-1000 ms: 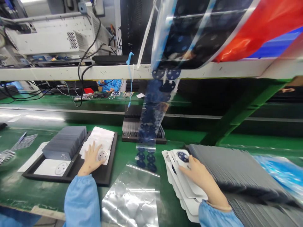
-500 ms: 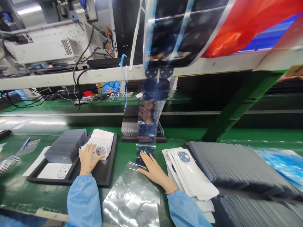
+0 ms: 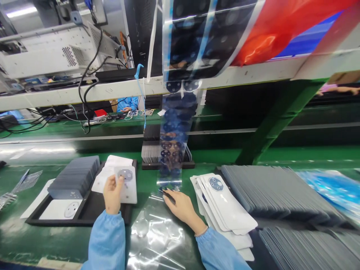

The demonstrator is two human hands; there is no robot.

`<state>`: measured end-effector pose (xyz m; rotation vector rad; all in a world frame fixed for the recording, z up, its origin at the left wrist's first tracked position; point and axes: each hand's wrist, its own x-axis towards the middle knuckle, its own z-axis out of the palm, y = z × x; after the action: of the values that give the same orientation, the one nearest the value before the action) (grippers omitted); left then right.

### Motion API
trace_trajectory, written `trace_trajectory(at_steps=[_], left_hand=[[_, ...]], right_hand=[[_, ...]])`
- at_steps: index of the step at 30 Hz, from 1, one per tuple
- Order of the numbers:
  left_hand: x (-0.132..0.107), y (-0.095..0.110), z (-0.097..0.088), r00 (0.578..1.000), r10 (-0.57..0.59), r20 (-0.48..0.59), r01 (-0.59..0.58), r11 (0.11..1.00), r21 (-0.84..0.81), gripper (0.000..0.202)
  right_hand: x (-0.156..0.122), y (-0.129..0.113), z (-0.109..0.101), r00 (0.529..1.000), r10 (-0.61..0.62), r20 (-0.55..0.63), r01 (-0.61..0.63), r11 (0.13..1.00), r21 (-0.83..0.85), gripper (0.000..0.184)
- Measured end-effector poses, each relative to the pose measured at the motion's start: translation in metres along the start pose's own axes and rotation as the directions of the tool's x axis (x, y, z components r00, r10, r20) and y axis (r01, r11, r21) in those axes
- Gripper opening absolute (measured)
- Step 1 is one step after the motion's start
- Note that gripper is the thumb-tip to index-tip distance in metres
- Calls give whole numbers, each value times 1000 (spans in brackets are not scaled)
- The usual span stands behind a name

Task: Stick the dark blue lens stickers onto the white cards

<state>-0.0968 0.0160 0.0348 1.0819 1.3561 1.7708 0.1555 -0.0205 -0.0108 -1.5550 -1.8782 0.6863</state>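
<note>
Left hand (image 3: 112,195): one, at eight o'clock of the view, thumb and fingers closed on a pale plate (image 3: 129,193) with round patch, raised over a black tray (image 3: 91,205). Right hand (image 3: 182,206): one, at six o'clock, fingers bent by the lower end of a clear strip (image 3: 170,182) bearing dark discs (image 3: 165,153); grip cannot be told. White plates (image 3: 230,206): fanned stack, at its three o'clock.

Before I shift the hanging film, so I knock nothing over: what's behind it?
Behind the film, upright grey sheets in a black tray show on both sides; dark discs hide much of the row's middle.
</note>
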Motion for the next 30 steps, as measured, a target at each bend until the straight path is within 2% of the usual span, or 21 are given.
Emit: trace_trajectory(at_steps=[1, 2, 5, 6, 8, 10, 13, 15, 17, 18, 20, 22, 24, 26, 28, 30], left_hand=[[-8, 1, 10, 983, -112, 146, 126, 987, -97, 38], [-17, 0, 20, 938, -196, 286, 245, 959, -143, 39], [-41, -3, 43, 745, -332, 579, 507, 845, -168, 36], [-47, -5, 49, 665, -355, 657, 590, 789, -170, 33], [-53, -8, 54, 529, -386, 756, 710, 689, -145, 29], [-52, -12, 53, 476, -416, 775, 739, 667, -96, 26], [-47, -14, 48, 474, -449, 757, 726, 686, -49, 24], [-46, -12, 46, 488, -447, 750, 710, 703, -42, 25], [-48, -8, 46, 481, -416, 772, 698, 715, -50, 26], [-50, -6, 46, 465, -389, 795, 697, 715, -57, 27], [-53, -1, 48, 419, -328, 847, 706, 704, -77, 28], [-56, 2, 48, 390, -290, 874, 724, 683, -96, 28], [-57, 2, 48, 400, -284, 871, 733, 670, -119, 26], [-56, 0, 47, 436, -301, 848, 731, 669, -138, 25], [-55, -4, 46, 467, -308, 829, 712, 687, -146, 26], [-53, -8, 44, 477, -307, 824, 684, 718, -128, 30]], right_hand=[[0, 1, -1, 1000, 26, -6, -25, 999, 39, 30], [1, 2, -1, 999, 47, -8, -46, 997, 70, 32], [4, 8, -1, 995, 95, -16, -92, 984, 153, 40], [6, 10, 0, 994, 110, -25, -103, 976, 190, 40], [10, 14, 1, 990, 130, -54, -110, 953, 281, 42], [13, 17, 1, 985, 146, -92, -101, 918, 384, 49], [14, 17, -1, 968, 185, -172, -73, 857, 509, 57], [10, 12, -3, 940, 230, -251, -53, 826, 561, 53], [5, 5, -5, 894, 247, -373, 1, 832, 555, 44], [2, 1, -6, 862, 224, -455, 48, 858, 512, 38], [-2, -5, -7, 786, 90, -612, 150, 932, 330, 27], [-5, -10, -6, 741, -116, -661, 232, 969, 90, 20], [-7, -13, -3, 747, -289, -599, 296, 951, -90, 18], [-9, -16, -2, 771, -381, -510, 340, 924, -175, 20], [-10, -18, -3, 790, -381, -481, 340, 924, -174, 22], [-10, -18, -7, 800, -302, -519, 300, 950, -90, 24]])
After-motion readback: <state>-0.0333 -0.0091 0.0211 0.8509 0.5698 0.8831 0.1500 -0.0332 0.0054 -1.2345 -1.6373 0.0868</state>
